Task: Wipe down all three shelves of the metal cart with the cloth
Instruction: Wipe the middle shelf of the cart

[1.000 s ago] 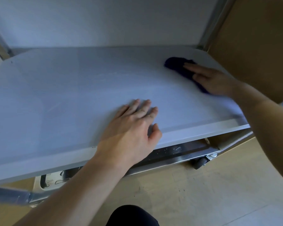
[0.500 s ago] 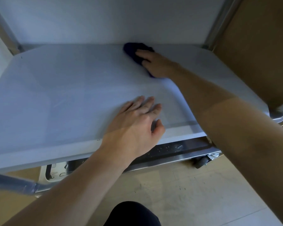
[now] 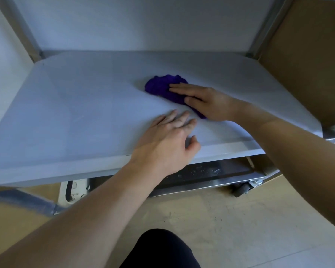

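1. Mid-wipe on what looks like the middle shelf [image 3: 75, 113] of the metal cart [image 3: 269, 26]. Going by the lower shelf [image 3: 211, 172] peeking out underneath and the uprights [image 3: 25, 31] running up past the top of the view.
2. Pressing the purple cloth [image 3: 161, 88] down with the right hand [image 3: 207, 102]: fingers [image 3: 182, 86] straight and held together, laid flat on top, not pinching it. Leaves the cloth bunched up about mid-shelf, a touch right of centre.
3. Bracing with the left hand [image 3: 168, 146] flat on the same shelf near the front lip, just beside the right hand. Fingers there loosely spread, thumb out toward the edge, holding nothing.
4. Progress-wise, hard to call. Can't spot any streak or wet/dry line on this shelf, so no telling how much of it is covered. Guessing partway through this one.
5. Can see droplets along the dark front strip of the lower shelf, near the caster [image 3: 242, 188]. Could mean already gone over with something damp, could mean still waiting. Can't tell which.
6. No view of the top shelf at all, so no idea about that one. Counting at least part of the job as still open.
7. As for brands or writing: nothing readable anywhere. No logo showing on the cart or the cloth. Can make out a white object [image 3: 74, 190] below the front-left edge with dark marks on it, but way too small and blurry to read.
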Demonstrator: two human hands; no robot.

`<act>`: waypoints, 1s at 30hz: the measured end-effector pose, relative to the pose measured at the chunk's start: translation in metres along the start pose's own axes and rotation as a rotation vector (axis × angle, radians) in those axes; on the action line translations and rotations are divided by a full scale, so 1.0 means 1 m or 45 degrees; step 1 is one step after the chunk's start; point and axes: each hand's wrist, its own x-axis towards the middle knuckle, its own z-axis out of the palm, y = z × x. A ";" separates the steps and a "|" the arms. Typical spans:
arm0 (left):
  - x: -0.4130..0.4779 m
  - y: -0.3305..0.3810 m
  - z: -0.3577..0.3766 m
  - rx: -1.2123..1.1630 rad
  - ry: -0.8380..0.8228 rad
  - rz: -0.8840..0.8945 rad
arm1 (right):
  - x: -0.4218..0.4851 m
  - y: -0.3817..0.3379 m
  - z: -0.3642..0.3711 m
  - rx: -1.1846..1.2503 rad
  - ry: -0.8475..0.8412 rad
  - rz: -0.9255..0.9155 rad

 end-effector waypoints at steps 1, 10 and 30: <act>0.000 0.001 0.000 -0.012 -0.006 -0.001 | 0.000 0.001 0.001 0.007 0.014 0.012; -0.019 0.005 -0.006 -0.088 0.284 -0.145 | 0.008 -0.010 0.012 -0.082 0.132 0.222; -0.123 -0.124 -0.075 0.053 0.323 -0.546 | 0.041 -0.056 0.033 -0.221 0.313 0.821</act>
